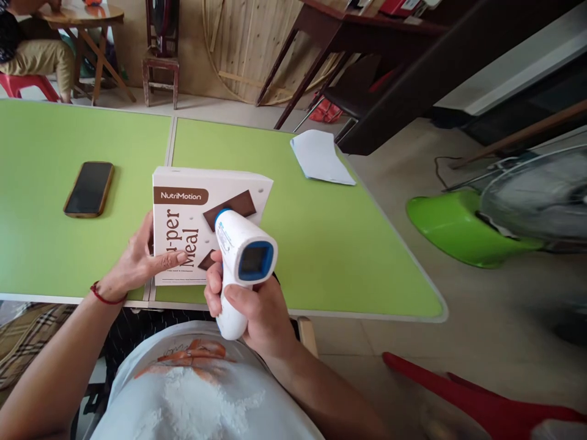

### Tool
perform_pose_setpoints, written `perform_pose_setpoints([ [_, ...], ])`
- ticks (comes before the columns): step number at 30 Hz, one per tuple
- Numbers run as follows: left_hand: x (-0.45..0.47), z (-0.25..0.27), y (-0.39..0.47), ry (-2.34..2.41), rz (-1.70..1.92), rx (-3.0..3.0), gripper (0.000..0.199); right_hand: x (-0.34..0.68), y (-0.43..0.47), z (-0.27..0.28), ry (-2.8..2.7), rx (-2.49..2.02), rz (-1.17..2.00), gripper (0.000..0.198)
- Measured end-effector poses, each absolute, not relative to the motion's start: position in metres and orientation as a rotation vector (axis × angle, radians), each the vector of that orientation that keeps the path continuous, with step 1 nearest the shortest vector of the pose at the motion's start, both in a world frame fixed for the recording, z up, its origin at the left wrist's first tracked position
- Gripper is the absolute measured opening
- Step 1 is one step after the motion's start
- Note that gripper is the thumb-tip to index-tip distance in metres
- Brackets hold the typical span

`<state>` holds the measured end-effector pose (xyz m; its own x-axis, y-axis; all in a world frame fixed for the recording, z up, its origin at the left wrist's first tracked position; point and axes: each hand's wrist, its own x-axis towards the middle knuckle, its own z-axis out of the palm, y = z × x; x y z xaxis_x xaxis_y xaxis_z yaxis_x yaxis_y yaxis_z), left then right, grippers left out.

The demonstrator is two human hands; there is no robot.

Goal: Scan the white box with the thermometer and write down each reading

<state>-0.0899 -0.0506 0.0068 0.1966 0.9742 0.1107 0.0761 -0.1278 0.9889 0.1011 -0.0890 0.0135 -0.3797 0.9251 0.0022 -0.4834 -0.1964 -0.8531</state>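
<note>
A white NutriMotion box (pixel 178 177) with brown lettering and pictures of brown bars stands at the near side of the green table. My left hand (pixel 144 253) grips its left side, thumb across the front and the other fingers hidden behind. Wrapped round the handle of a white and blue infrared thermometer (pixel 243 244) is my right hand (pixel 257 302). The thermometer's nose points at the box front, and its dark screen faces me. Whether the nose touches the box I cannot tell.
On the green table (pixel 330 244) lie a smartphone (pixel 89 189) at the left and white paper sheets (pixel 321 156) at the back right. A fan (pixel 536 189) and a green plastic seat (pixel 458 226) stand at right. A person (pixel 36 55) sits at a round wooden table (pixel 85 15).
</note>
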Motion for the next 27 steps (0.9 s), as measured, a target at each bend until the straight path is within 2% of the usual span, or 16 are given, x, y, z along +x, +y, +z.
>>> perform_pose_setpoints([
  [27,-0.0898,0.0102,-0.0528,1.081,1.087,1.379,0.059,0.092,-0.0858,0.0074,-0.955,-0.62,1.739,0.018],
])
